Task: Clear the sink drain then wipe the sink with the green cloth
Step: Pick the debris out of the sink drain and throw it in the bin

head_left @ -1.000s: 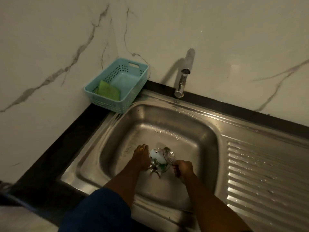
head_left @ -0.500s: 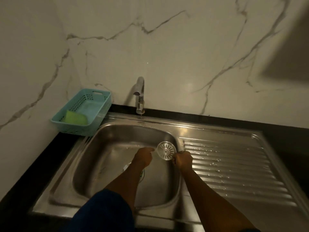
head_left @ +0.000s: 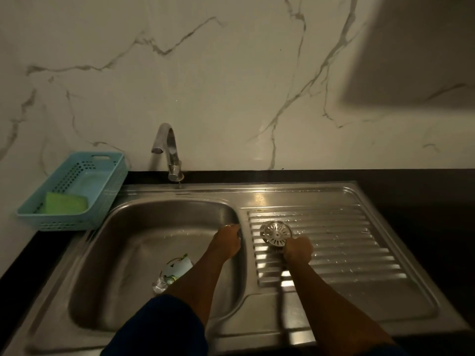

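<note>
Taken from 9 o'clock across to 3, the basket (head_left: 64, 223) stands off the basin's 10 o'clock corner. The cloth (head_left: 65, 202) lies flat in its near end, long axis running 9 to 3, untouched. The tap (head_left: 168, 150) rises at the basin's 12. In the basin (head_left: 123, 247), towards 6, a clump of wrapper scraps (head_left: 174, 272) sits where the drain should be, partly hidden behind the left forearm. The left hand (head_left: 227, 242) hangs by the basin's 3 o'clock wall, loosely curled, with nothing visible in it. In this dim light I cannot tell whether it touches the steel. On the drainboard (head_left: 359, 265), at its 9 o'clock end, is the strainer (head_left: 276, 232). The right hand (head_left: 298, 250) pinches its near edge from 5 o'clock with curled fingers. The strainer is a round disc with no long axis across its face. Its slotted face tips up and slightly towards 6, so the axis through its centre knob leans that way. Whether its far rim rests on the ribs cannot be made out. The step in hand looks like parking the strainer. To do it well, lay it flat across the ribs, which run 9 to 3, so it cannot roll. Keep it clear of the basin lip, and let go only once it sits still. The scraps come out next, then the wipe.
</note>
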